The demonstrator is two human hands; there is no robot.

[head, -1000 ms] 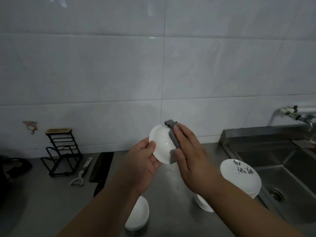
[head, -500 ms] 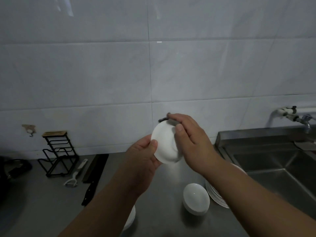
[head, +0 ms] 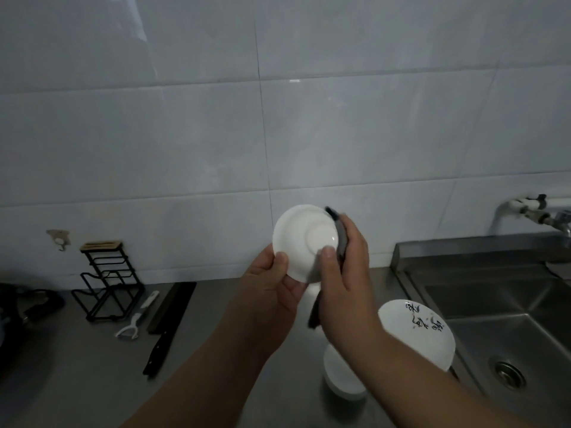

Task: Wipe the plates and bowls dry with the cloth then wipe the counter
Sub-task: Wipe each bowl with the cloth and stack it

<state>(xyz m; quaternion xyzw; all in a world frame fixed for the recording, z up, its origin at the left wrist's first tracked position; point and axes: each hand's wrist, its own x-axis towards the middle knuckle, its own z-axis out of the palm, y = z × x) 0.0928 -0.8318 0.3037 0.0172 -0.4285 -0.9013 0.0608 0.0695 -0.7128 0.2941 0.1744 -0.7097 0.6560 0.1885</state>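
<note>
Left hand (head: 272,291) grips the white bowl (head: 304,242) by its rim, underside facing the camera. Right hand (head: 346,270) pinches the grey cloth (head: 340,239) against the bowl's right side, above the worktop (head: 92,381) near its back edge.

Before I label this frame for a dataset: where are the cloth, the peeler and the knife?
cloth (head: 341,239), head view, grey strip beside the held bowl.
peeler (head: 136,319), head view, its white handle.
knife (head: 159,350), head view, its black handle.

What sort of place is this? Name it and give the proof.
Most likely a kitchen: a stainless steel sink with a wall tap, a knife and peeler on the steel counter, and white dishes being dried.
</note>
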